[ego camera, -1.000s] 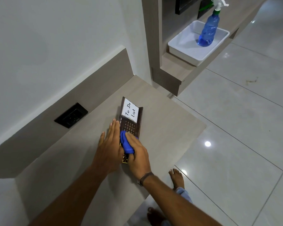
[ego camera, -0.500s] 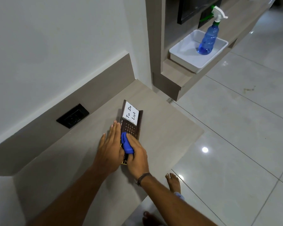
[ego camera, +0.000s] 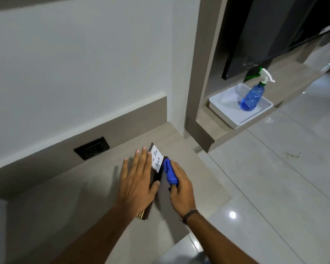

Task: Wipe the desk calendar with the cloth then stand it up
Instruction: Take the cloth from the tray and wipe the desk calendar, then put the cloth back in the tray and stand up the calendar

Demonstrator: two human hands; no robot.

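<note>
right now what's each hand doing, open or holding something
Left hand: open, flat, pressing on the dark flat desk calendar.
Right hand: closed, holding the bunched blue cloth at the calendar's right edge.

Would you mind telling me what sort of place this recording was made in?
Probably a home or hotel room: a built-in wooden desk with a wall socket, glossy floor tiles, and a dark screen above a shelf.

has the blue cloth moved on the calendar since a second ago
Yes. The cloth slid from the keypad-like lower half toward the calendar's right edge beside the "To Do List" label, farther from the wall socket.
</note>
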